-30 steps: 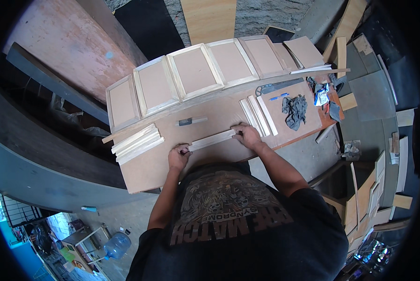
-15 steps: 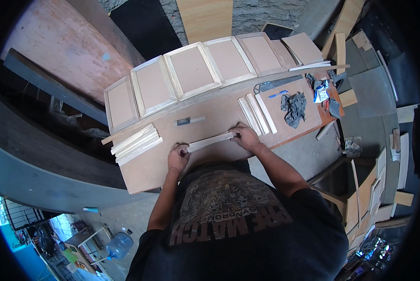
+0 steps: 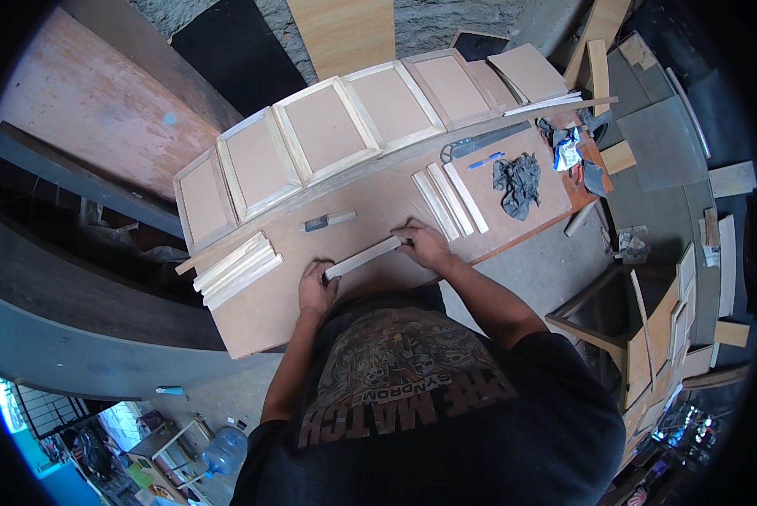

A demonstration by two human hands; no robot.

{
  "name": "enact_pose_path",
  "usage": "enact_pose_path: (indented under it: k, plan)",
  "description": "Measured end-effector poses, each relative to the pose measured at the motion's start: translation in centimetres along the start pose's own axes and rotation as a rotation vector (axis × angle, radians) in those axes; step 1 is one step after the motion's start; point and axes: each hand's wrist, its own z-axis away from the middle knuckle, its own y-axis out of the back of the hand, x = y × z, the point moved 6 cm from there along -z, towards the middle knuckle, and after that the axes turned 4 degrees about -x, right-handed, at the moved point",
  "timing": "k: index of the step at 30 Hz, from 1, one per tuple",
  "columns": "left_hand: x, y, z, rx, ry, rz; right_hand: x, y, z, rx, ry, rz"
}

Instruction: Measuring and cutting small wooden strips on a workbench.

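Between my two hands is a short pale wood strip (image 3: 363, 258), held by its ends just above the workbench (image 3: 260, 325). My left hand (image 3: 317, 288) has its fingers closed around the near left end. At the far right end, my right hand (image 3: 424, 244) pinches the strip. Left of my left hand lies a stack of similar wood strips (image 3: 242, 268). Several more strips (image 3: 450, 201) lie side by side beyond my right hand. A small block with a dark wrap (image 3: 328, 220) rests on the board beyond the held strip.
Framed wooden panels (image 3: 326, 128) lean in a row along the bench's far side. To the right are a handsaw (image 3: 492, 142), a blue pen (image 3: 485, 160), a crumpled dark cloth (image 3: 518, 184) and a plastic bag (image 3: 566, 149). A blue water jug (image 3: 225, 451) stands on the floor at lower left.
The held strip has turned in my hands, showing a different, greyer face. Both hands keep hold of its ends, and the whole view has shifted slightly.
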Motion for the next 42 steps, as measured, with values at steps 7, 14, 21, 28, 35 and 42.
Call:
enact_pose_path:
  k: [7,14,21,28,35,42]
  plan:
    - [0.0,-0.1,0.2,0.005,0.004,-0.052,0.4,-0.6,-0.5,-0.024,0.016,-0.004]
    - [0.2,-0.2,0.3,-0.043,0.013,-0.112,0.1,-0.3,-0.6,-0.055,0.05,-0.032]
    - [3.4,2.2,1.4,0.099,-0.114,-0.095,0.7,0.2,-0.9,0.0,-0.008,-0.547]
    - [10.1,6.5,2.2,0.308,-0.209,0.028,-11.2,10.6,1.2,0.344,0.024,-0.874]
    - [19.2,10.5,0.5,0.148,-0.337,0.532,-18.2,17.6,3.9,0.391,0.318,-0.673]
    - [24.9,10.5,0.0,-0.3,-0.234,1.417,-22.6,19.9,6.4,0.227,0.364,-0.87]
